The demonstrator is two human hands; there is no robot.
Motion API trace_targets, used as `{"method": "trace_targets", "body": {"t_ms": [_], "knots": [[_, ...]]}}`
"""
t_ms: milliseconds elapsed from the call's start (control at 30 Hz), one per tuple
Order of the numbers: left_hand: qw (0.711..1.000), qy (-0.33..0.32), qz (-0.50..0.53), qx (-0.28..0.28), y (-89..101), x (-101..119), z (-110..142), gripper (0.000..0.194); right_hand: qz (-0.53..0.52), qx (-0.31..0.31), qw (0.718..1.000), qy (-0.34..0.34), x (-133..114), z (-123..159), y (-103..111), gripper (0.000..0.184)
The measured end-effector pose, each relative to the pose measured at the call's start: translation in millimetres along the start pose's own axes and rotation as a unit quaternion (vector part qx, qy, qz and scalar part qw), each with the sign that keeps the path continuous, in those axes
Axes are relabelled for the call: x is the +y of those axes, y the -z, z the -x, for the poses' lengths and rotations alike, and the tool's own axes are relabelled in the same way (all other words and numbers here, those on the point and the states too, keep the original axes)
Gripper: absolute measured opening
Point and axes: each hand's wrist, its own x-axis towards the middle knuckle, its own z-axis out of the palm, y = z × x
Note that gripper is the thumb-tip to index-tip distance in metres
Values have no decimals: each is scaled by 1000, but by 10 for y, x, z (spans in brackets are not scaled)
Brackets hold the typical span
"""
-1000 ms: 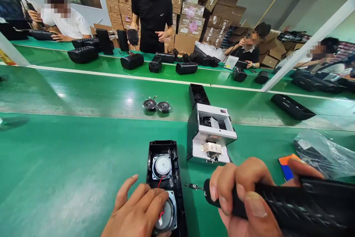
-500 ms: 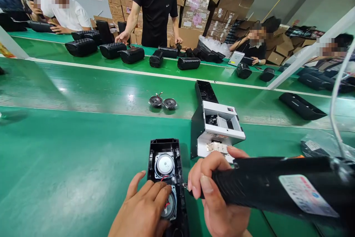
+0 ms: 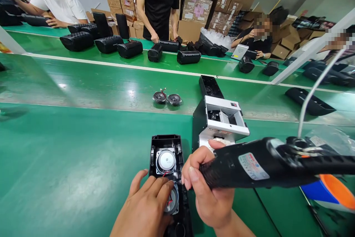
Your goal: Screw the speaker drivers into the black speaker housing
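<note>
Head view: the left hand [image 3: 148,207] lies flat over the lower end of the open black speaker housing [image 3: 168,166], its fingers [image 3: 163,189] spread and pressing on the rim of the lower speaker driver [image 3: 172,203], gripping nothing. The right hand [image 3: 206,189] is wrapped tight round the front of the black electric screwdriver [image 3: 260,163], fingers closed on its barrel. The tool lies nearly level, with its nose at the housing's right edge, between the upper speaker driver [image 3: 165,161] and the lower one; the bit itself is hidden behind the fingertips.

A second ago the screwdriver was held off to the right, clear of the housing, with its bit showing. Half a second ago the bit was touching the housing's edge. Now the right hand has closed further in and the tool's body has swung up, so its label and white cord [image 3: 313,89] show. By this reading the bit is seated at a fixing point beside the lower driver, while the left hand has stayed pressing that driver down throughout.

Just behind the right hand stands the white screw feeder [image 3: 224,118]. Two loose drivers [image 3: 167,98] lie further back on the green bench [image 3: 69,148]. Across the bench, other people handle finished black speakers [image 3: 108,44].
</note>
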Motion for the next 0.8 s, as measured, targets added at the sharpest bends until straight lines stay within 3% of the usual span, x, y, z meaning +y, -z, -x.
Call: {"method": "trace_targets", "body": {"t_ms": [167, 467, 667, 800], "knots": [[999, 16, -1, 34, -34, 30, 6, 74, -11, -17, 1000, 0, 31, -2, 3, 47], [999, 21, -22, 12, -8, 86, -42, 72, -12, -71, 997, 25, 31, -34, -42, 39], [998, 10, -58, 11, -53, 27, -47, 72, 11, -59, 996, 61, -20, -95, -97, 47], [995, -3, -99, 27, -118, -39, -63, 66, 33, -41, 996, 68, -14, -104, -136, 40]]}}
